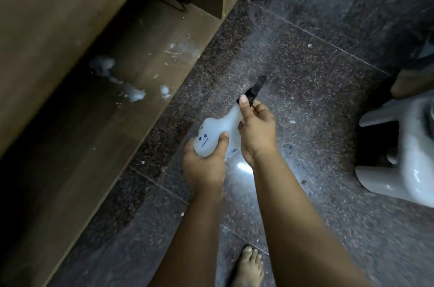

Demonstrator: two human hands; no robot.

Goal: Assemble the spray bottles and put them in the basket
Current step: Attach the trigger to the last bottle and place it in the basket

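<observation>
Tilted translucent white spray bottle [215,133], blue markings, black spray head [254,90] atop.

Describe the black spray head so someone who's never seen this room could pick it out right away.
Start at the dark speckled stone floor beside the brown wooden shelf; over it, two bare hands hold a white translucent bottle with blue marks. The left hand grips its body, and the right hand is at its neck. The black spray head juts past those fingers, the only black part on the white bottle.
</observation>
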